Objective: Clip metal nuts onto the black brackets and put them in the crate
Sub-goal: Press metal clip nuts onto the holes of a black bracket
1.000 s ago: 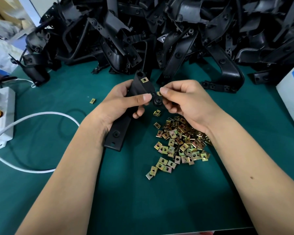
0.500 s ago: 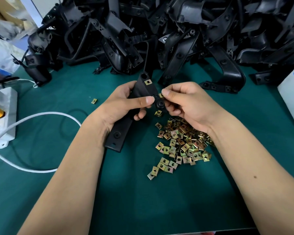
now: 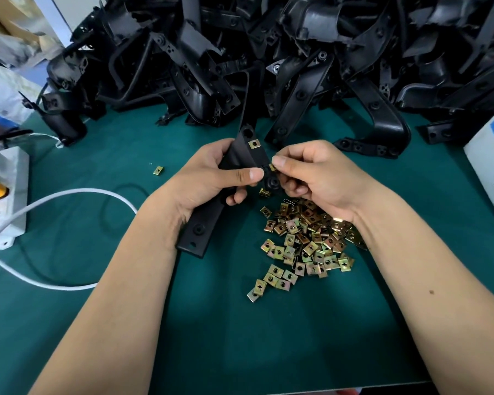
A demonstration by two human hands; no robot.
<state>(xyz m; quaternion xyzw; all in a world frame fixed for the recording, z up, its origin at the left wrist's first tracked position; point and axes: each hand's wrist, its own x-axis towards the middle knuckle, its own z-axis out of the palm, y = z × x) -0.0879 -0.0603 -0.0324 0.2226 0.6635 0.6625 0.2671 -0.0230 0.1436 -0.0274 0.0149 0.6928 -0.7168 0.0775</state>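
Left hand [image 3: 208, 178] gripping black bracket [image 3: 203, 226], right hand [image 3: 311, 172] pinching metal nut [image 3: 271, 166] against it

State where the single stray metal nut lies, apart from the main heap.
In the head view, the stray nut lies alone on the green mat, left of the left hand, beyond the white cable.

Colours on the workbench.
Dark teal mat [image 3: 240, 337]; matte black bracket [image 3: 203, 223] bearing one brass-yellow nut [image 3: 254, 143]; loose nuts [image 3: 305, 243] in mixed gold, bronze and greenish iridescent tones; glossy black heap of brackets [image 3: 297, 58] behind; white cable [image 3: 69, 193]; white box [image 3: 491, 166] with a blue label at right; white case [image 3: 6, 195] with an orange-yellow patch at left.
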